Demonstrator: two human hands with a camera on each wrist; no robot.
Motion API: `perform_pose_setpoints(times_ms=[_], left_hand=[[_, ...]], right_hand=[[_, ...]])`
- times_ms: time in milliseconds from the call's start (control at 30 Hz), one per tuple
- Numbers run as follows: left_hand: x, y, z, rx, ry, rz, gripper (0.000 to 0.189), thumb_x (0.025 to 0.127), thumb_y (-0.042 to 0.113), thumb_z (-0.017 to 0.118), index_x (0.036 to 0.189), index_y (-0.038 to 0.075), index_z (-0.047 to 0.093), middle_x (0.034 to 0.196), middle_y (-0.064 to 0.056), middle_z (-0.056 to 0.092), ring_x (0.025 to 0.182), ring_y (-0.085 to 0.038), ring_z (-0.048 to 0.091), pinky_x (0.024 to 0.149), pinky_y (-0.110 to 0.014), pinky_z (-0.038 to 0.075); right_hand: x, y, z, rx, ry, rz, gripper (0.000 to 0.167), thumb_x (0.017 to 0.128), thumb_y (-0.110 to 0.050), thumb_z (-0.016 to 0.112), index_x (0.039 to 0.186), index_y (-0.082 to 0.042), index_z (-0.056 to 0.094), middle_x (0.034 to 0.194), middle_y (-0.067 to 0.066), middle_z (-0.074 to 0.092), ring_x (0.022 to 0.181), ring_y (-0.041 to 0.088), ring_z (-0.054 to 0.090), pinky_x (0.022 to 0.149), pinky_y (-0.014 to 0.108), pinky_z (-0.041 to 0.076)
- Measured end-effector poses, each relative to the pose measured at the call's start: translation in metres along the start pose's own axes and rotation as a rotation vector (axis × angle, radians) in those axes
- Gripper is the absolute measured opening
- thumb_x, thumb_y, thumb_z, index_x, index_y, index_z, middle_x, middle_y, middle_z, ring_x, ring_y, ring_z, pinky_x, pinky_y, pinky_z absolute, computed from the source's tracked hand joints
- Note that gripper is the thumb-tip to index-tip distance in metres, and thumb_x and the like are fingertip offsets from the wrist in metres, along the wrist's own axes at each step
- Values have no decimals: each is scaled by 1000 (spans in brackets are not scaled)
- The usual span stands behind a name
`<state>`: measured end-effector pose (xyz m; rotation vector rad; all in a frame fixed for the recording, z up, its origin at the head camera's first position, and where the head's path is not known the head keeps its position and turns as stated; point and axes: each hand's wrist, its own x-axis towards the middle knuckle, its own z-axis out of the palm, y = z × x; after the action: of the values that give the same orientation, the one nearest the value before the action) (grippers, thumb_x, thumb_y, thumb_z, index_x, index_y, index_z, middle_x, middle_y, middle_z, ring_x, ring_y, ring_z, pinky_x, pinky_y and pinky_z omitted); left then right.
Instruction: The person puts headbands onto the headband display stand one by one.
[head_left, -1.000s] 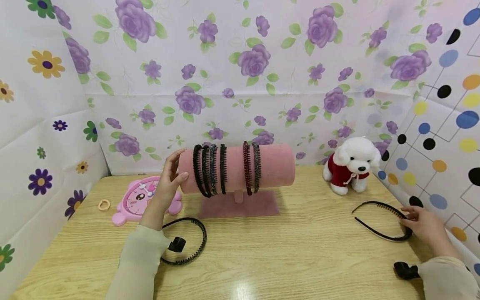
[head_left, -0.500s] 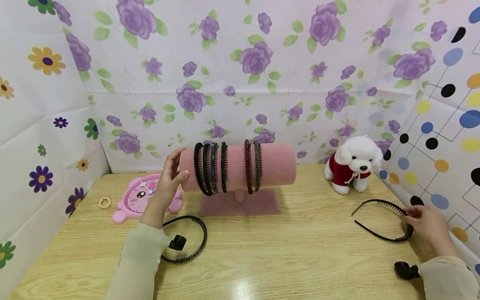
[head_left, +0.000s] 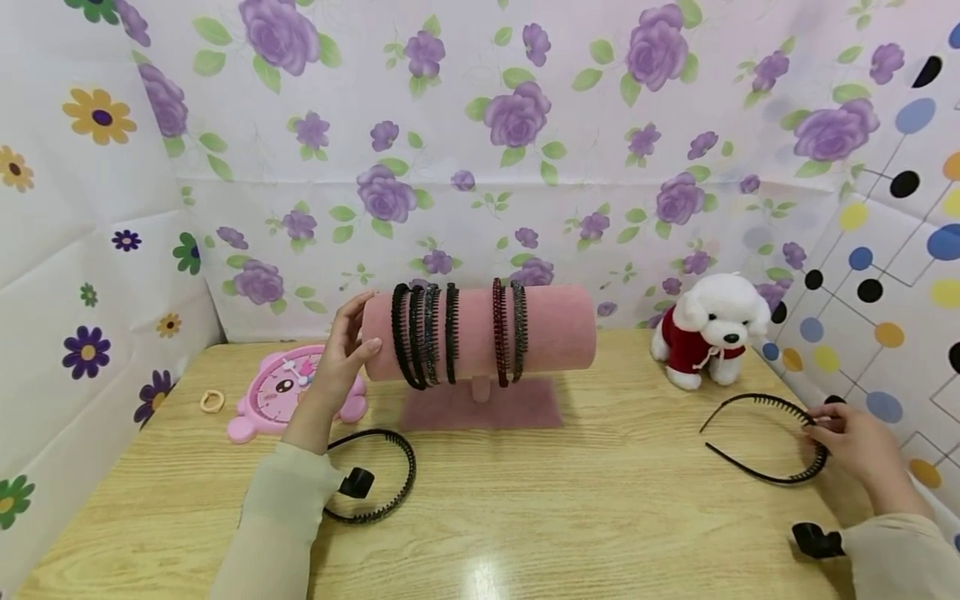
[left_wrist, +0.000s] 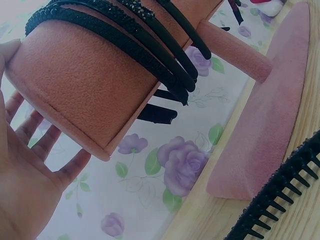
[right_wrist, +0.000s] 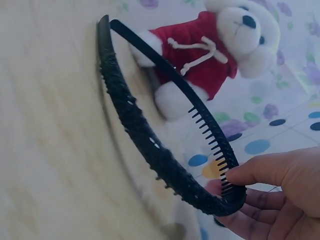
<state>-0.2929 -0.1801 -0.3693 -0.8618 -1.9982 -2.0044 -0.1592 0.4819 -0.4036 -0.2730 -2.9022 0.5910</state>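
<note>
A pink plush headband stand [head_left: 558, 329], a horizontal roll on a post and flat base, stands mid-table with several headbands around it. Black ones, including a beaded headband [left_wrist: 107, 47], sit towards its left; a red headband [head_left: 499, 333] and a grey one are right of centre. My left hand [head_left: 341, 358] grips the roll's left end, thumb in front and fingers behind. Far right, my right hand [head_left: 858, 446] pinches a black toothed headband [right_wrist: 145, 135] at its curved top, between thumb and fingers. Its two ends point left. In the right wrist view it stands tilted beside the tabletop.
Another black headband [head_left: 411, 475] lies by my left forearm. A pink clock [head_left: 273, 396] and a small wooden ring [head_left: 212, 402] are at the left. The white plush dog [head_left: 723, 304] in red sits back right. Patterned sheets surround the wooden table [head_left: 570, 500].
My right hand has drawn its fingers in to a pinch, and the headband has risen slightly at its toothed side. The left hand keeps its hold; the head view shifts a little.
</note>
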Motion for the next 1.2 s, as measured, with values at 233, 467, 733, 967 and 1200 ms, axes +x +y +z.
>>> perform_pose_setpoints(times_ms=[233, 467, 733, 967, 1200], left_hand=[[0, 3, 1, 8, -5, -7, 61, 95, 9, 48, 150, 22, 26, 151, 5, 33, 134, -9, 36, 104, -30, 32], [1, 4, 2, 3, 2, -5, 61, 95, 11, 50, 150, 22, 27, 148, 7, 36, 133, -9, 37, 106, -33, 30], [0, 3, 1, 8, 5, -1, 61, 94, 8, 49, 150, 21, 28, 146, 9, 37, 132, -9, 38, 105, -32, 30], [0, 3, 2, 14, -2, -9, 62, 94, 5, 47, 150, 20, 26, 149, 7, 34, 134, -8, 35, 106, -34, 28], [-1, 3, 1, 39, 7, -18, 61, 94, 8, 47, 150, 22, 27, 150, 4, 34, 135, -8, 35, 107, -37, 27]], right_hand=[[-3, -18, -5, 102, -19, -48, 32, 94, -18, 60, 110, 10, 56, 76, 9, 72, 59, -4, 57, 54, 22, 43], [-3, -38, -14, 126, -88, -42, 46, 96, -25, 58, 124, 12, 50, 83, 11, 73, 62, 0, 63, 58, 21, 49], [-6, -60, -22, 156, -93, -92, 48, 96, -28, 57, 125, 11, 52, 85, 7, 73, 66, -5, 62, 59, 19, 49], [-12, -81, -30, 104, -61, -137, 47, 94, -31, 60, 122, 6, 57, 88, 10, 73, 65, -8, 59, 59, 17, 45], [-18, -103, -38, 76, -20, -171, 46, 91, -35, 65, 119, 1, 61, 87, 5, 73, 66, -11, 56, 60, 18, 41]])
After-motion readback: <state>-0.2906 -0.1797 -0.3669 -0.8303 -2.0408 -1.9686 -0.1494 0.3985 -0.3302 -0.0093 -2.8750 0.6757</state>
